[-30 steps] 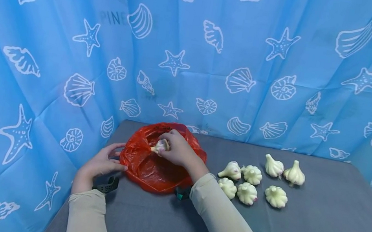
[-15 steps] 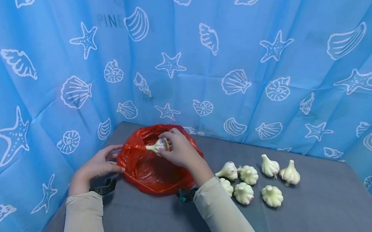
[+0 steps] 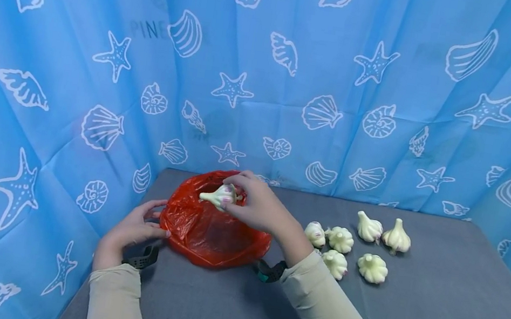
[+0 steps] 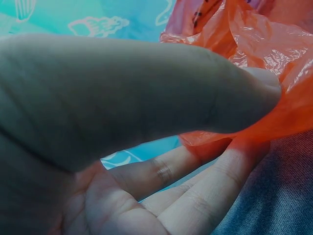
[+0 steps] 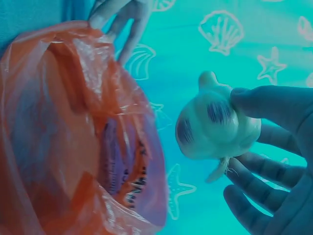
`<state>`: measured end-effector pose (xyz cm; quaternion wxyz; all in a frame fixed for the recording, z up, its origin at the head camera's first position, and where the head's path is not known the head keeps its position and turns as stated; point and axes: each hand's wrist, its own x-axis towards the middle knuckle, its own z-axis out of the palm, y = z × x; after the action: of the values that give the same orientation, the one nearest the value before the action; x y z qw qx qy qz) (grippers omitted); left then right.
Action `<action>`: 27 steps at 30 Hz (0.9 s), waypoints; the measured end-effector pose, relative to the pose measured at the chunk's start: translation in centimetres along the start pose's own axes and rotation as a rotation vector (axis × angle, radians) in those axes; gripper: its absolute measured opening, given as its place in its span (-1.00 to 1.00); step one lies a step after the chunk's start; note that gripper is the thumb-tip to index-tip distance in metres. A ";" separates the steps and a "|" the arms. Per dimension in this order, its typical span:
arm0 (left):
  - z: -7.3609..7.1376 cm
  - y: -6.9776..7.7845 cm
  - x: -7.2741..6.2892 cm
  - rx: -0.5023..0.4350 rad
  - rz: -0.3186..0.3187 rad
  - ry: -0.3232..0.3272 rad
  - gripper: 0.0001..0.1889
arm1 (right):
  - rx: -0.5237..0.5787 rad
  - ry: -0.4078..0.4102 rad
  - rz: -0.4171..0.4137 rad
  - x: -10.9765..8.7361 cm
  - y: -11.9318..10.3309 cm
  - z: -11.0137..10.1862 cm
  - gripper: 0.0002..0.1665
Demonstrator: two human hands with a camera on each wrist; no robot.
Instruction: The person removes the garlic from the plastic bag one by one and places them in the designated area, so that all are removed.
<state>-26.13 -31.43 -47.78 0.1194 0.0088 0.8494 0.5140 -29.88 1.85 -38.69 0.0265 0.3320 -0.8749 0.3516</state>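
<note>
An uncovered red plastic bag (image 3: 183, 217) stands with its mouth spread wide on the grey table. My left hand (image 3: 135, 227) is at its left side, thumb and fingers spread apart and touching the bag; the thumb (image 4: 244, 98) lies against the plastic in the left wrist view. Above the bag's mouth, my right hand (image 3: 261, 206) grips a garlic bulb (image 3: 221, 196) by its root end, the stem pointing left. The right wrist view shows this garlic bulb (image 5: 210, 122) apart from the bag, with purplish streaks on its skin.
To the right, several garlic bulbs (image 3: 372, 268) lie loosely grouped on the grey tablecloth (image 3: 441, 305); the right forearm partly covers the nearest ones. A blue curtain (image 3: 267, 74) with white shell and starfish prints hangs behind and at the left. A dark wrist strap (image 3: 269, 271) is under the right wrist.
My right hand has raised the garlic bulb from within the bag's mouth to above it, with the forearm shifting right. The left hand stays at the bag's side. The head view has shifted slightly.
</note>
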 end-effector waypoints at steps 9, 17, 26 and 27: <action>-0.1 0.0 0.0 0.000 -0.028 0.004 -0.05 | 0.085 0.031 -0.038 -2.2 0.5 -2.4 -0.50; 0.2 -0.4 0.0 -0.007 -0.032 0.003 -0.04 | 0.116 0.031 -0.043 -4.9 1.4 -3.8 -0.50; 0.1 -0.1 -0.1 -0.002 -0.020 0.012 -0.03 | 0.104 0.089 -0.045 -7.7 2.5 -5.4 -0.49; 0.0 -0.1 -0.1 0.000 -0.018 0.011 -0.03 | 0.097 0.099 -0.043 -8.0 2.5 -5.7 -0.49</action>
<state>-26.00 -31.49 -47.86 0.1194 -0.0016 0.8500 0.5131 -26.22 11.31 -38.20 0.0610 0.3341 -0.8470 0.4090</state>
